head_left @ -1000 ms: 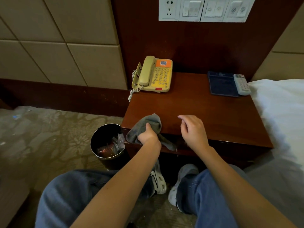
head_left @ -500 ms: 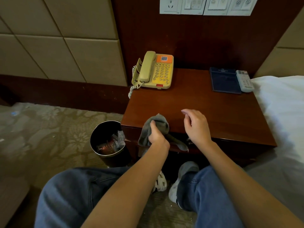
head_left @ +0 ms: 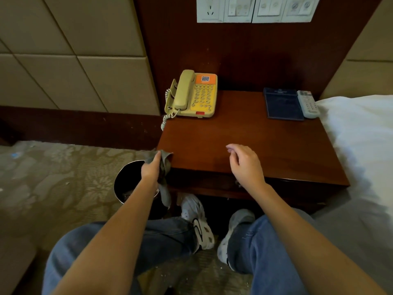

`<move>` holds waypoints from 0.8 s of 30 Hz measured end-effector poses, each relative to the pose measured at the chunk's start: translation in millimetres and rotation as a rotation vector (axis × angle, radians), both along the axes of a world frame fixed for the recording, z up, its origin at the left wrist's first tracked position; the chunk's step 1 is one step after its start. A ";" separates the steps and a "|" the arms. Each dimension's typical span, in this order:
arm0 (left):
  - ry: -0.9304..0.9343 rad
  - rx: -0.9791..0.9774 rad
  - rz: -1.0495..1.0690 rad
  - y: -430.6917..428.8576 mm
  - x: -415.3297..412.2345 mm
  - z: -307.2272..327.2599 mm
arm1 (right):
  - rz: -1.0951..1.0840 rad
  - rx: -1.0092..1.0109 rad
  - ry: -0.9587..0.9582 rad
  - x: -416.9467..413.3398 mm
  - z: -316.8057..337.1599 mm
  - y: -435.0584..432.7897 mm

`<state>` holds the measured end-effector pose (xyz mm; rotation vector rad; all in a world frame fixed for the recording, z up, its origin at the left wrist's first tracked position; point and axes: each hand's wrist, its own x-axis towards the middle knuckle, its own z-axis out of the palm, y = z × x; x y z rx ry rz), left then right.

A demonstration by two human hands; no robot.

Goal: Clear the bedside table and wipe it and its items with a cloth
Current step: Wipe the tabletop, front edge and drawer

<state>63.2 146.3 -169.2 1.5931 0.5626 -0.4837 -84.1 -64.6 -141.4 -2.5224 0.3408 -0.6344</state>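
Observation:
The brown wooden bedside table carries a beige and orange telephone at its back left. A dark blue booklet and a white remote control lie at its back right. My left hand grips a grey cloth at the table's front left corner, and the cloth hangs down past the edge. My right hand hovers over the table's front edge with loosely curled fingers and holds nothing.
A black waste bin stands on the carpet left of the table, under my left hand. A white bed adjoins the table on the right. Wall switches sit above. My knees and shoes are in front of the table.
My left hand has dragged the cloth leftward from the table's front middle to its front left corner, over the bin. My right hand has stayed near the front edge.

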 end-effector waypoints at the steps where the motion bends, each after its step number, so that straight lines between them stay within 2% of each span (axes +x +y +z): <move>1: -0.024 0.015 -0.008 -1.3 -2.2 -0.8 | 0.011 -0.006 0.003 -0.3 0.3 0.2; 3: -0.122 0.081 0.016 -3.8 -8.1 -0.7 | 0.021 -0.012 0.012 -1.2 1.2 -1.2; 5: -0.277 0.283 -0.034 -8.0 -15.7 2.5 | -0.005 0.002 0.009 -1.9 2.4 -3.2; 9: -0.530 0.900 -0.333 -23.8 -37.2 -4.4 | -0.025 0.019 0.000 -2.9 6.2 -1.1; 10: -0.564 1.023 -0.414 -29.9 -44.1 -4.8 | -0.011 0.014 -0.002 -4.1 6.8 0.2; 12: -0.613 1.150 -0.576 -47.7 -58.5 -2.0 | 0.004 0.017 -0.007 -6.4 7.5 1.3; 15: -0.755 1.250 -0.929 -93.4 -88.9 1.8 | -0.025 0.056 -0.013 -9.3 10.7 -0.3; 18: -0.827 1.179 -1.233 -143.1 -120.3 3.9 | -0.045 0.039 -0.005 -16.3 16.7 -4.9; 21: -0.856 1.090 -1.300 -157.7 -125.8 3.4 | -0.078 0.015 -0.011 -26.3 19.6 -17.8; 24: -0.876 1.031 -1.239 -141.7 -106.5 7.5 | -0.132 0.068 -0.048 -31.9 15.6 -32.2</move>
